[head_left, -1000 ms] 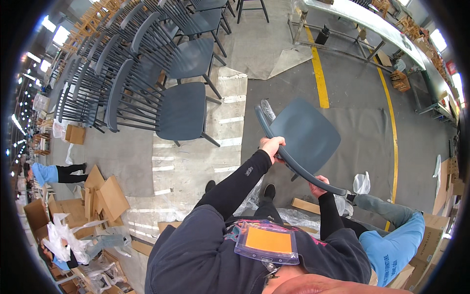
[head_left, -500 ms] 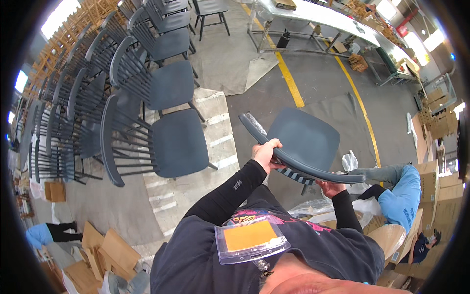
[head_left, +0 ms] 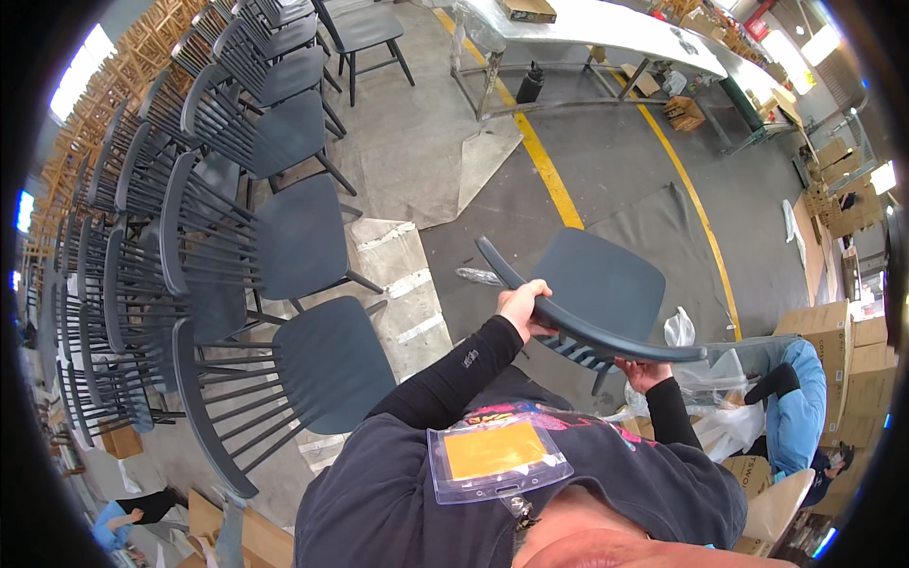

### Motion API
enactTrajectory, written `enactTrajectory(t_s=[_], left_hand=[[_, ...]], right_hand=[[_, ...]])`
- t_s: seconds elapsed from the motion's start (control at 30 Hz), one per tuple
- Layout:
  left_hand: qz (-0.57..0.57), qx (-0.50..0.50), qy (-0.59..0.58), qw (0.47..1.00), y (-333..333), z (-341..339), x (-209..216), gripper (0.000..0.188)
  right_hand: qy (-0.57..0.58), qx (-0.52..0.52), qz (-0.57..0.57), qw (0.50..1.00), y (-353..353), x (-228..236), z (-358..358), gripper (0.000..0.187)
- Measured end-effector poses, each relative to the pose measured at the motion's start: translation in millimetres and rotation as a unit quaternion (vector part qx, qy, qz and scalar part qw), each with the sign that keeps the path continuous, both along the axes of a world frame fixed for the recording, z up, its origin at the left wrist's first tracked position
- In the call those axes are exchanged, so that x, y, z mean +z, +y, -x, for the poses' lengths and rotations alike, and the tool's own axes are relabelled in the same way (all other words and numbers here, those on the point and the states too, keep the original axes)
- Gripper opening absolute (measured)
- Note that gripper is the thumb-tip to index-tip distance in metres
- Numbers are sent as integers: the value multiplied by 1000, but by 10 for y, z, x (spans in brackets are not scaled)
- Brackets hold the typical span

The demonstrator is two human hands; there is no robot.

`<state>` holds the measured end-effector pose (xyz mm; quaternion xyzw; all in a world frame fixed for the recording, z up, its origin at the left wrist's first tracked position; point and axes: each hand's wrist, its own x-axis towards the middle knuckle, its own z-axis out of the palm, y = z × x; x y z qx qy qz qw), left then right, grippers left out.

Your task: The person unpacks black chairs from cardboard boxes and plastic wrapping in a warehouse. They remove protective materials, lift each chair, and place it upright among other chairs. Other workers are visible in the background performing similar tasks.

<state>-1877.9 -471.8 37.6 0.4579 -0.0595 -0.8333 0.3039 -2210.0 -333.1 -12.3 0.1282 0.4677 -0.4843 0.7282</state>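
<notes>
- My left hand is clamped on the curved top rail of the dark blue chair.
- My right hand grips its spindles from below.
- The chair is lifted before me, row of chairs at 9 o'clock.

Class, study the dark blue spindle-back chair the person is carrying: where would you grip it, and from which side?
Grip the dark blue spindle-back chair by its curved top rail, from behind the backrest. The rail is slim enough for fingers to wrap, as the left hand shows; the right hand holds underneath.
</notes>
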Motion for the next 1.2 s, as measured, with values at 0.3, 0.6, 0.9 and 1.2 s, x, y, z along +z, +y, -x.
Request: enactTrajectory(t_s=[0.3, 0.6, 0.9, 1.2], left_hand=[[-2, 38, -13, 999, -1747, -402, 103, 17], [49, 59, 1, 997, -4100, -2103, -255, 16], [129, -23, -118, 984, -7809, -4447, -137, 16], [181, -83, -249, 948, -9880, -5828, -378, 25]], right_hand=[[-1, 3, 64, 998, -2014, 16, -435, 38], [-89, 100, 188, 973, -4641, -505, -1927, 26], [-148, -4, 214, 966, -7735, -941, -4858, 27], [-388, 9, 82, 918, -9520, -1744, -6859, 26]])
